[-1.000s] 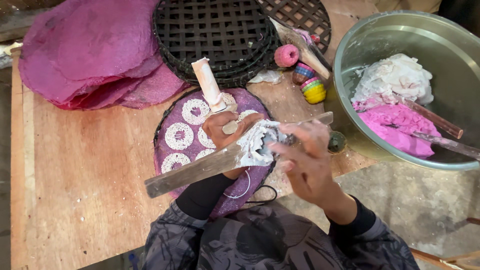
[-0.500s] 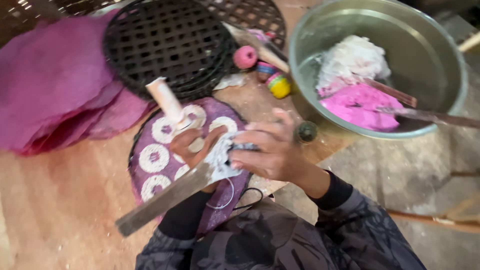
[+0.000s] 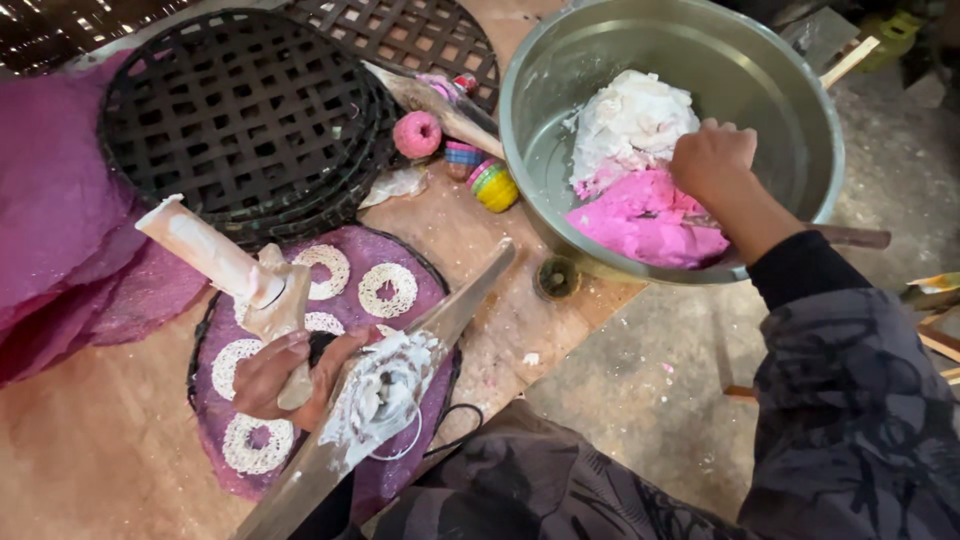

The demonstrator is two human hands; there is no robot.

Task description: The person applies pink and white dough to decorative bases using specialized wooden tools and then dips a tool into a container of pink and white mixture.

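Left hand (image 3: 290,375): curled around the lower body of a wooden press tool (image 3: 235,275) whose pale, dough-crusted handle slants up and to the left; fingers closed on it, low over a round purple-lined woven tray (image 3: 420,290). Coiled white string-dough rings (image 3: 387,290) lie on that tray, several in view, one just beside the tool. Long flat metal blade (image 3: 440,325): lies slantwise across the tray's right side, touching the left hand's knuckles, with a clump of sticky white dough (image 3: 385,385) smeared on it. Right hand (image 3: 712,158): reaching into a large metal basin (image 3: 810,120), fingers bent and resting on the dough inside; whether it grips anything cannot be told. Basin contents: white dough mass (image 3: 630,120) toward the back, pink dough mass (image 3: 645,220) in front, the two touching; a wooden stick (image 3: 850,237) runs over the right rim. Stack of black lattice trays (image 3: 240,110): behind the purple tray. Purple cloth sheets (image 3: 50,200): heaped at left. Small items between lattice trays and basin: pink ring-shaped piece (image 3: 417,133), yellow striped cup (image 3: 497,187), small dark cap (image 3: 556,277) near the basin's foot. All stand on a worn wooden table (image 3: 100,450).
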